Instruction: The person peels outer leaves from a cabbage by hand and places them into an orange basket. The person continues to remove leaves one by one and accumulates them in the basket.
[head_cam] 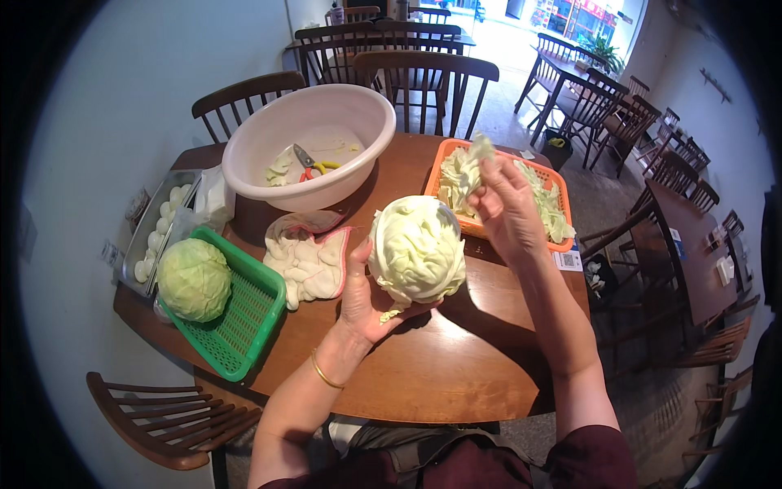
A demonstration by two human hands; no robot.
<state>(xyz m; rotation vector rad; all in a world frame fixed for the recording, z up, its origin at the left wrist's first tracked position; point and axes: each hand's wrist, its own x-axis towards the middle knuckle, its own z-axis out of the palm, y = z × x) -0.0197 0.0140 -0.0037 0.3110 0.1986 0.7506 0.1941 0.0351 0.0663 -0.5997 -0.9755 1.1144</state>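
Observation:
My left hand (366, 305) grips a partly peeled cabbage head (418, 250) from below and the left, above the wooden table (421, 373). Its outer leaves look ragged, and a small torn scrap hangs at its lower edge. Raised at the right, my right hand (510, 205) pinches a torn cabbage leaf (482, 150) between thumb and fingers. Beneath that hand stands an orange plastic basket (565, 214) with torn cabbage leaves (540, 195) in it; the hand hides part of them. A second, whole cabbage (194, 280) rests in a green plastic basket (244, 348) at the left.
Behind stands a large white plastic basin (360, 147) holding scissors (311, 165) and leaf scraps. A crumpled cloth (308, 260) lies left of my left hand. Eggs (162, 226) fill a metal tray (134, 244) by the wall. Wooden chairs (427, 61) surround the table.

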